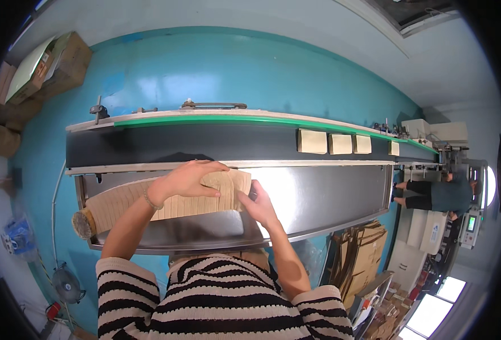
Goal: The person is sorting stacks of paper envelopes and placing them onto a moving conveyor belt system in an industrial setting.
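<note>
A long row of tan paper packets (131, 195), standing face to face like folded bags or envelopes, lies along the metal table (330, 198). My left hand (188, 184) reaches over the row near its right end, thumb and fingers bent round several packets. At the end of the row, my right hand (257, 205) grips the last packets (240, 187) between thumb and fingers. Part of the packets is hidden under my left hand. A round tan roll-like piece (83, 223) sits against the row's left end.
Beyond the table runs a dark conveyor belt (205, 141) with a green rail (233, 119); several tan packets (311, 141) lie on its right part. Flattened cardboard (359, 258) leans at the near right. Another person (440, 195) stands at the far right beside machinery. A fan (68, 284) stands at left.
</note>
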`<state>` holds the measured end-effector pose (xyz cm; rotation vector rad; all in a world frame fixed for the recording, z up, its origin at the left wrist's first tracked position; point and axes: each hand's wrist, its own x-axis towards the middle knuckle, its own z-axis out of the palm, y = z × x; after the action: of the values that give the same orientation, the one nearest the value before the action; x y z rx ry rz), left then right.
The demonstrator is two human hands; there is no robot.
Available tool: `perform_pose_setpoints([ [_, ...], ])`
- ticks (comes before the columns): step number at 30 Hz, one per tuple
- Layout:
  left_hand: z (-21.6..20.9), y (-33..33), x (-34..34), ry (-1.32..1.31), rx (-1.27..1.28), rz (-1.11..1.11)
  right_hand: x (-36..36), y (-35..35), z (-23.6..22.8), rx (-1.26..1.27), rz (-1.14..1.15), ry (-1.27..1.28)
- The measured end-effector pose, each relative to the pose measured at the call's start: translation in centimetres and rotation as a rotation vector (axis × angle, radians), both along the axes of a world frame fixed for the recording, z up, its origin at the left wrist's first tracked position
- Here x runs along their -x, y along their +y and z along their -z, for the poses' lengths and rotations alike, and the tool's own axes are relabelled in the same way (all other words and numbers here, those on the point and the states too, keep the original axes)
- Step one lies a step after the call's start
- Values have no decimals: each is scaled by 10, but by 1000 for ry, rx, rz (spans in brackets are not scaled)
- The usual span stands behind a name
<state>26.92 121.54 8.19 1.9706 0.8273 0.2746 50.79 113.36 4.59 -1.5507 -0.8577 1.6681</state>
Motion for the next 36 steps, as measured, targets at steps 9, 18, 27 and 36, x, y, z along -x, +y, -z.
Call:
perform_pose_setpoints([
  [9,-3,1,2,0,-2,31,32,14,-22,-187,-203,-251],
  [18,-4,-1,12,4,84,-17,10,10,-7,96,-121,116],
  [27,-1,-5,19,-25,36,1,24,0,-11,60,-42,-87],
  [36,1,-4,18,38,39,-20,48,13,-13,-146,-104,-324],
])
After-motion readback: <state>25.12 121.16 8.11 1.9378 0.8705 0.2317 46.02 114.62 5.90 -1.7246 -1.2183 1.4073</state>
